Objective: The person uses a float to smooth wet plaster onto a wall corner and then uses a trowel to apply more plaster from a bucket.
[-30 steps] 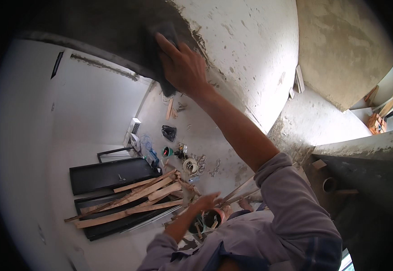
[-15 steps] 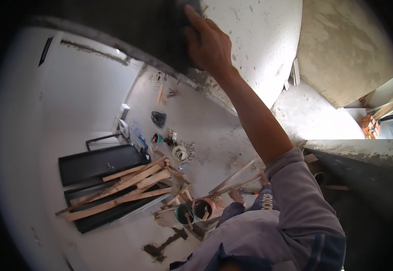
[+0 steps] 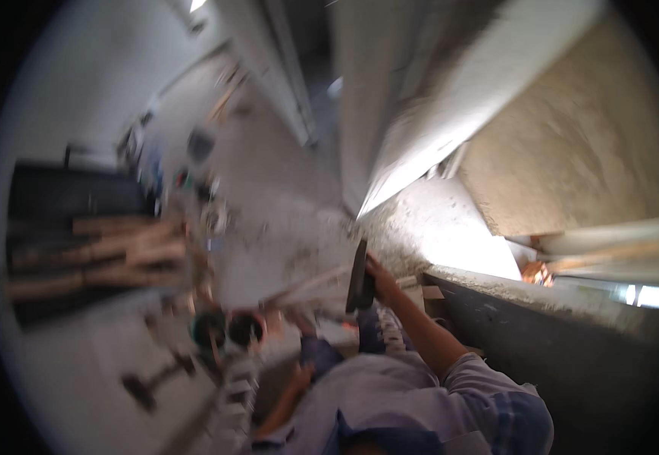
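My right hand (image 3: 382,279) is closed round a dark, flat plastering float (image 3: 358,282), held on edge in front of my legs. The hand covers part of the float, and its working face is turned to the left. Lower and to the left, my left hand (image 3: 297,381) hangs beside my body, smeared by motion. Its fingers do not show clearly, and I see nothing plain in it. Below the float are my dark blue trouser legs (image 3: 371,332).
Ahead stands a pale wall corner (image 3: 360,174); a rough plastered wall (image 3: 572,136) is at right. A low grey wall (image 3: 526,326) runs close by. At left lie blurred wooden planks (image 3: 117,254). A green bucket (image 3: 195,327) and a reddish bucket (image 3: 259,326) stand below.
My right hand has come down from high on the wall with the float, toward my body. My left hand has come into view. The view has swung, and much is blurred.
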Tool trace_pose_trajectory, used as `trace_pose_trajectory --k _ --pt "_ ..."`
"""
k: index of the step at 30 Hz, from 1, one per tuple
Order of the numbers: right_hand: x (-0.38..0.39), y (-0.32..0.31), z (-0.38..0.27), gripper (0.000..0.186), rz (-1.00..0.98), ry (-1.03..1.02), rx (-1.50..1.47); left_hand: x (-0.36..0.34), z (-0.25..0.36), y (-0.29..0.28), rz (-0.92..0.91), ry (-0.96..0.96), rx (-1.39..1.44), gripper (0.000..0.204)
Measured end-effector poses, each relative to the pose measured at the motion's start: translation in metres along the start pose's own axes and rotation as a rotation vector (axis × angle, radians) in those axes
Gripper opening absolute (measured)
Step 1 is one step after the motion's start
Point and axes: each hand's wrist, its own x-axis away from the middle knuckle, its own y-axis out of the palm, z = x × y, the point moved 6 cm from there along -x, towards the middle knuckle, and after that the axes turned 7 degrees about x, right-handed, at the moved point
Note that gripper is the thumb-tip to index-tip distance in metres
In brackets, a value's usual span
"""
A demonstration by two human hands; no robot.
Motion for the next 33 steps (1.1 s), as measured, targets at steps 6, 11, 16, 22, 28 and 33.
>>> trace_pose_trajectory --k 6,11,16,22,28,33 --pt "0.018 0.175 -0.052 0.046 -0.436 0.349 -0.093 0.015 0.053 -0.026 0.069 0.014 -0.332 0.067" --pt "-0.015 0.283 0.068 0.048 -0.695 0.652 0.329 0.051 -0.060 -0.034 0.072 -0.326 -0.243 0.081" --pt "-0.009 0.354 0.156 0.053 -0.772 0.747 0.540 0.046 -0.101 -0.030 0.161 -0.249 -0.046 0.083" --pt "-0.012 0.389 0.228 0.050 -0.745 0.840 0.738 0.032 -0.126 -0.049 0.223 -0.277 0.086 0.080" --pt "-0.056 0.544 0.312 0.068 -1.177 0.068 1.465 0.016 -0.122 -0.078 0.298 -0.340 -0.019 0.081" --pt "-0.070 0.709 0.402 0.032 -1.238 -0.770 1.869 0.009 -0.119 -0.105 0.383 -0.371 0.084 0.073"
